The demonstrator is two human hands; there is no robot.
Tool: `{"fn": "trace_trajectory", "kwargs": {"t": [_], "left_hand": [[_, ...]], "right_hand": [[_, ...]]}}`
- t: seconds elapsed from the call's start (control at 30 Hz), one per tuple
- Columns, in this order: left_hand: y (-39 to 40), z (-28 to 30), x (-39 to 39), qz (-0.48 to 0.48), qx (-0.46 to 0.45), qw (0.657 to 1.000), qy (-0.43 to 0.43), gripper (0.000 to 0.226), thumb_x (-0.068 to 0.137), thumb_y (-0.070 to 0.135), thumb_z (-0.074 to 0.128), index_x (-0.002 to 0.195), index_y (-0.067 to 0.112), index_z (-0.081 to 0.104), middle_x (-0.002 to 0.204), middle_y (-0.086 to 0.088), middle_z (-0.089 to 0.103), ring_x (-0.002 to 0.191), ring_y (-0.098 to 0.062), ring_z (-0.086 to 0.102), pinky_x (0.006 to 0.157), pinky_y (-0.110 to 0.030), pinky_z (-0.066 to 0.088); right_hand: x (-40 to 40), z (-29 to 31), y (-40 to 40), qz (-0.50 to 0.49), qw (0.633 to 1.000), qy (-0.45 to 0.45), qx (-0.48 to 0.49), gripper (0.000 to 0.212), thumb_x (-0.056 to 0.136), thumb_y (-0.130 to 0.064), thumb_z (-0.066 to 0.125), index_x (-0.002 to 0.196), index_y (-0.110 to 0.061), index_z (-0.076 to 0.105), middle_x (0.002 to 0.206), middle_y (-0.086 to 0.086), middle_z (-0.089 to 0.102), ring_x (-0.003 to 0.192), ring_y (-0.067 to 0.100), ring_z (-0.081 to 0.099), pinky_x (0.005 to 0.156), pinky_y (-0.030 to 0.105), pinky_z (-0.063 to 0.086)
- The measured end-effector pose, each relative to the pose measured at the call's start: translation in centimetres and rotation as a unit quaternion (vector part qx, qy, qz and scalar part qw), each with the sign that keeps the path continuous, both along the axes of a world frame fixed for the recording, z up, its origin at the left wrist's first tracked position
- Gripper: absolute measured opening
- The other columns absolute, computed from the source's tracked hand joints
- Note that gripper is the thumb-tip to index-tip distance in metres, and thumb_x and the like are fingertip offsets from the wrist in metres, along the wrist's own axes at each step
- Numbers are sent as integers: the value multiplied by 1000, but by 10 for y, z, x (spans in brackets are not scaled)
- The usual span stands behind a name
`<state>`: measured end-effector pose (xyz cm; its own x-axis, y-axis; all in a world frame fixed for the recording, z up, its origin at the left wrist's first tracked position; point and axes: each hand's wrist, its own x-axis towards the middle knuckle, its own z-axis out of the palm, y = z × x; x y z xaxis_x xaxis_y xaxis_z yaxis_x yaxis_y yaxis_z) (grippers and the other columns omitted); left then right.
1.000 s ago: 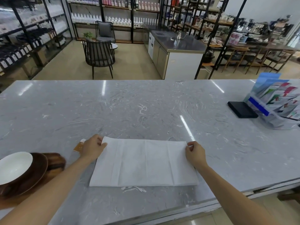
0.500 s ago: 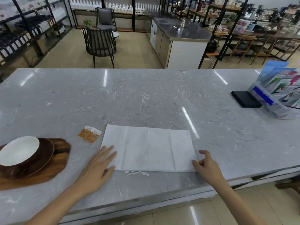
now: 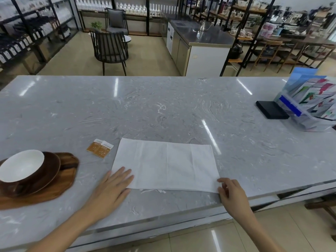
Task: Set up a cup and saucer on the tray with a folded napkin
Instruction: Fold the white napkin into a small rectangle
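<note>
A white napkin point(image 3: 166, 164), folded into a long rectangle, lies flat on the grey marble counter point(image 3: 163, 110). My left hand point(image 3: 111, 190) rests flat with its fingertips on the napkin's near left corner. At the near right corner my right hand point(image 3: 230, 193) has its fingers curled at the napkin's edge, touching it. Far left, a cup point(image 3: 21, 169), brown outside and white inside, sits on a brown saucer point(image 3: 51, 168) on a wooden tray point(image 3: 68, 171).
Two small orange sachets point(image 3: 100, 148) lie just left of the napkin. A black box point(image 3: 271, 110) and a clear holder of brochures point(image 3: 309, 104) stand at the right. The counter's near edge runs just under my hands. Chairs and shelves fill the room beyond.
My hands came from the napkin's far corners down to its near corners. The napkin went from about square to a folded long rectangle. The sachets, hidden under my left hand before, now show.
</note>
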<state>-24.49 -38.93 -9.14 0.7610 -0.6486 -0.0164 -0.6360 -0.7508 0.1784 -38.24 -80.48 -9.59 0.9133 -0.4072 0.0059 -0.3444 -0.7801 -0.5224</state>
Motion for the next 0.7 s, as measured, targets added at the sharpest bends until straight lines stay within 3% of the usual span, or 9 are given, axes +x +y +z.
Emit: {"fn": "trace_trajectory", "kwargs": {"t": [0.07, 0.1, 0.17, 0.2, 0.27, 0.43, 0.57, 0.7], "left_hand": [[-15, 7, -7, -44, -39, 997, -40, 69, 103, 54, 11, 137, 21, 61, 146, 3, 56, 138, -21, 50, 116, -39, 39], [-26, 9, -10, -67, -58, 995, -49, 64, 104, 51, 17, 132, 19, 66, 139, 2, 63, 131, -21, 58, 108, -40, 48], [-53, 10, -14, -100, -96, 989, -58, 45, 102, 43, 43, 125, 16, 71, 130, 1, 69, 120, -19, 66, 95, -37, 58], [-66, 8, -14, -111, -111, 985, -65, 36, 95, 36, 62, 122, 15, 73, 125, 1, 72, 114, -17, 70, 87, -33, 61], [-92, 5, -14, -126, -121, 982, -73, 40, 74, 26, 88, 111, 15, 78, 109, 2, 78, 94, -15, 75, 68, -25, 62], [-121, 2, -13, -135, -77, 981, -113, 19, 63, 19, 90, 76, 22, 77, 77, 8, 71, 69, -12, 67, 48, -21, 52], [-123, -4, -18, -116, -107, 979, -129, 11, 68, 19, 86, 71, 20, 76, 72, 6, 69, 66, -14, 65, 46, -24, 49], [-132, -6, -22, -122, -125, 973, -150, 14, 68, 16, 85, 63, 19, 73, 66, 5, 67, 60, -14, 63, 42, -26, 47]], "right_hand": [[-3, -4, 6, 18, 999, -23, -37, 29, 90, -18, 72, 118, -21, 66, 123, 7, 54, 80, 7, 59, 73, 21, 49], [-3, -6, 9, 38, 996, -36, -71, 31, 86, -21, 77, 116, -22, 68, 130, 8, 52, 93, 14, 57, 79, 26, 50], [-2, -6, 16, 101, 983, -63, -139, 37, 80, -26, 83, 116, -23, 71, 135, 9, 54, 111, 27, 54, 86, 39, 54], [0, -4, 20, 133, 975, -75, -161, 39, 79, -26, 84, 116, -23, 72, 134, 9, 58, 114, 29, 56, 87, 42, 55], [6, -1, 30, 175, 961, -95, -190, 37, 77, -23, 86, 112, -21, 75, 124, 6, 66, 107, 28, 64, 82, 41, 59], [16, 4, 39, 224, 934, -142, -240, 16, 75, -9, 86, 87, -15, 77, 87, 3, 71, 72, 27, 65, 55, 37, 54], [15, 4, 36, 205, 941, -143, -228, 11, 81, -7, 80, 86, -14, 73, 88, 2, 68, 69, 26, 63, 50, 36, 52], [14, 1, 40, 212, 943, -141, -214, 16, 83, -23, 80, 97, -18, 74, 97, 0, 70, 74, 22, 64, 55, 36, 55]]}}
